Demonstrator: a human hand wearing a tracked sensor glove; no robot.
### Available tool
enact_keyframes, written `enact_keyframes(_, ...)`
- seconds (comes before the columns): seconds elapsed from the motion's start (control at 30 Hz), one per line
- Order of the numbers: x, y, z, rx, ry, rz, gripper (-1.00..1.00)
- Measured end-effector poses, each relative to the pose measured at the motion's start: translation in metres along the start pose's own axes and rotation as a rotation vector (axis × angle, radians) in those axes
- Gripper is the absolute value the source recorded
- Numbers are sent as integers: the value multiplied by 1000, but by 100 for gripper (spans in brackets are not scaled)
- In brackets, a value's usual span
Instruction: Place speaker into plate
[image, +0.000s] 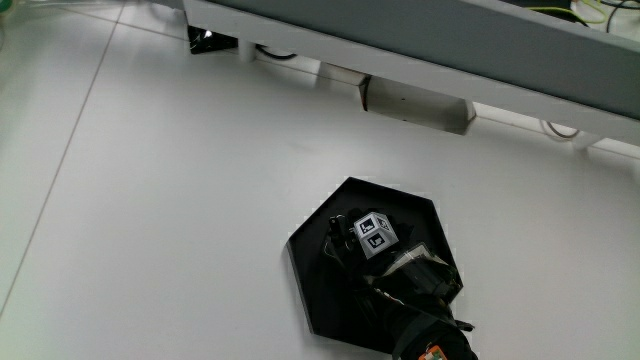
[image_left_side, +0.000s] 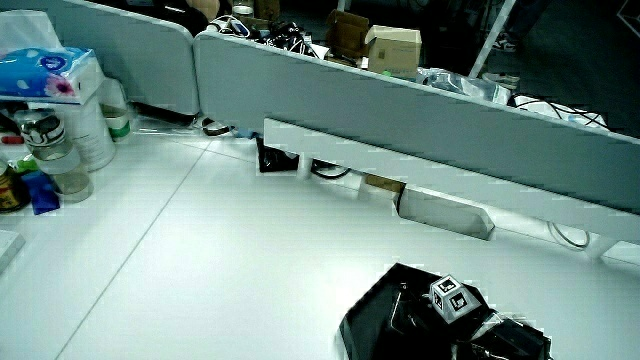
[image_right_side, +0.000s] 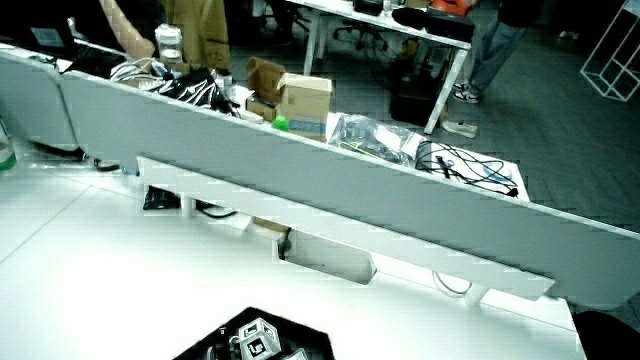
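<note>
speaker not to be made out anywhere, black on black if present at all, presumably under the hands (image: 385, 262) and low over the black hexagonal plate (image: 325, 300), as a set-down into the dish would want. cannot tell whether the hands are apart, together or clamped on anything; only the patterned cube (image: 375, 235) on the glove's back stands clear, seen also in both side views (image_left_side: 454, 298) (image_right_side: 258, 344), forearm reaching in from the person's edge. plate resting flat on the white counter (image: 180, 200), well apart from the low partition (image_left_side: 420, 130), with bottles and a tissue pack (image_left_side: 45, 75) clustered at the counter's edge in a side view, clear of the work.
</note>
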Motion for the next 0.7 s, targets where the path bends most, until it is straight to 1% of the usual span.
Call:
enact_keyframes(0.03, 0, 1, -1, -20, -4, -1, 0)
enact_keyframes(0.07, 0, 2, -2, -20, -22, -10, 0)
enact_keyframes(0.1, 0, 5, -5, -40, -22, -10, 0)
enact_keyframes(0.17, 0, 4, -7, -44, -30, -3, 0)
enact_keyframes(0.2, 0, 6, -10, -58, -41, -6, 0)
enact_keyframes(0.27, -2, 6, -14, -61, -31, -4, 0)
enact_keyframes(0.3, -3, 5, -14, -65, -56, -15, 0)
enact_keyframes(0.4, -1, 8, -13, -66, -46, 4, 0)
enact_keyframes(0.43, -2, 9, -12, -74, -58, -9, 0)
enact_keyframes(0.47, -4, 8, -9, -87, -66, -4, 0)
enact_keyframes(0.5, -7, 11, -10, -101, -58, 13, 0)
enact_keyframes(0.53, -8, 13, -12, -122, -61, 19, -6)
enact_keyframes(0.6, -7, 11, -12, -125, -34, 26, -18)
enact_keyframes(0.63, -6, 12, -14, -139, -15, 35, -24)
enact_keyframes(0.67, -7, 15, -20, -172, -3, 40, -29)
enact_keyframes(0.7, -6, 12, -20, -158, 0, 37, -35)
